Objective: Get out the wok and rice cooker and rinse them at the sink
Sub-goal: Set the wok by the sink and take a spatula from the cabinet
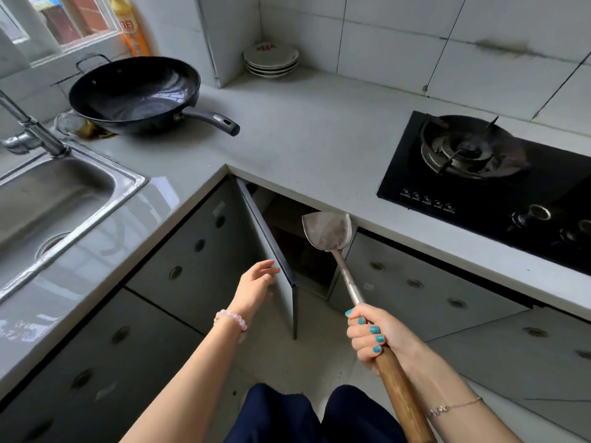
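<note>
Countertop (303, 129) wok (134, 91), handle rightward

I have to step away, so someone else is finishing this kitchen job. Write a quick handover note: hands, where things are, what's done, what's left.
Left hand: open, fingers relaxed, at the edge of the open grey cabinet door; contact unclear.
Right hand: grips the wooden handle of the steel wok spatula, with the blade up in front of the open cabinet.
Black long-handled wok: out, on the grey counter behind the steel sink, not in it.
Rice cooker: not in view.
Done: wok out.
Left: find the rice cooker and rinse both at the sink.
</note>
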Tool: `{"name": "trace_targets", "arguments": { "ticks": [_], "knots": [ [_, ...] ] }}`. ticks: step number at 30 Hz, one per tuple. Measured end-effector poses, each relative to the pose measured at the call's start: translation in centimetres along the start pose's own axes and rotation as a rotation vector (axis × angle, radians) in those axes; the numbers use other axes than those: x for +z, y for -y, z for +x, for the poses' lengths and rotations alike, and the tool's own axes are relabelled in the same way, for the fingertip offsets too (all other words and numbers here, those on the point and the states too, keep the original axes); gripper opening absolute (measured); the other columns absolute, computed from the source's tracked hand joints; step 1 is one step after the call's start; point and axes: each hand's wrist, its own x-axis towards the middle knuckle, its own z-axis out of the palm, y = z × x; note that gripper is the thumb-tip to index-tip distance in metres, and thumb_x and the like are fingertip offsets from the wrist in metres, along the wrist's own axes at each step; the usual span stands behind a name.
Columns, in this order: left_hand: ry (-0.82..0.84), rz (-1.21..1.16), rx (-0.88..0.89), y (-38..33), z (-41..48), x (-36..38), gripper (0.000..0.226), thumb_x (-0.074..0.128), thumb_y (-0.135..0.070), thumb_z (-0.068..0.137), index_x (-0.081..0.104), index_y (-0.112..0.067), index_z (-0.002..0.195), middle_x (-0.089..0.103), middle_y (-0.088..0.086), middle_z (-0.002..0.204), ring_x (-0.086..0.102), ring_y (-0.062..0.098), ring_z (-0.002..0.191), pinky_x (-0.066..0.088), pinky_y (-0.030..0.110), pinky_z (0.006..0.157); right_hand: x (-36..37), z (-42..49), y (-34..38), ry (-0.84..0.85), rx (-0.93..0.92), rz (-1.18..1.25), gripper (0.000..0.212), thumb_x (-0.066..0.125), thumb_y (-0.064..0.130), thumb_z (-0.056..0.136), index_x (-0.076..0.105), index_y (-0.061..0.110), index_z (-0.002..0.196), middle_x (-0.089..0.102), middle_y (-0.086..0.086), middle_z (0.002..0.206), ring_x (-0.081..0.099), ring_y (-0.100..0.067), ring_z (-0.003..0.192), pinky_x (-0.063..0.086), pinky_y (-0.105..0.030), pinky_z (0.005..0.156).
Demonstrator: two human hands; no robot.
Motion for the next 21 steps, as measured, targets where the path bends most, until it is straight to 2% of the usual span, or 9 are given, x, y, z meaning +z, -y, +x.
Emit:
{"name": "trace_targets", "arguments": {
  "ticks": [3,12,21],
  "knots": [
    [-0.045,-0.035,0.022,-1.4,-0.7,0.1,0.037,0.041,0.003,0.089,0.054,-0.016,0.118,0.062,0.002,0.113,0.057,0.018,0.103,0.049,0.034,0.084,0.8,-0.4,1.4,0.05,-0.03,-0.061,0.048,0.048,0.015,0.093,0.035,0.014,0.047,0.032,0.003,0.035,0.031,-0.005,0.023,0.028,-0.015,0.024],
    [-0.149,-0.105,0.133,-4.1,-3.4,-0.8,0.036,0.044,-0.002,0.091,0.052,-0.013,0.125,0.062,0.004,0.119,0.057,0.021,0.112,0.047,0.041,0.097,3.7,-0.2,6.0,0.136,-0.105,-0.176,0.049,0.052,0.017,0.092,0.039,0.013,0.045,0.035,0.003,0.037,0.033,-0.005,0.026,0.031,-0.014,0.027],
    [-0.236,-0.13,0.224,-6.4,-4.4,-3.4,0.029,0.04,-0.009,0.097,0.053,-0.011,0.124,0.064,0.005,0.117,0.06,0.02,0.108,0.048,0.037,0.092,6.5,1.2,9.0,0.192,-0.138,-0.231,0.046,0.051,0.016,0.093,0.039,0.012,0.049,0.035,0.003,0.036,0.033,-0.005,0.025,0.031,-0.015,0.026]
  ]
}}
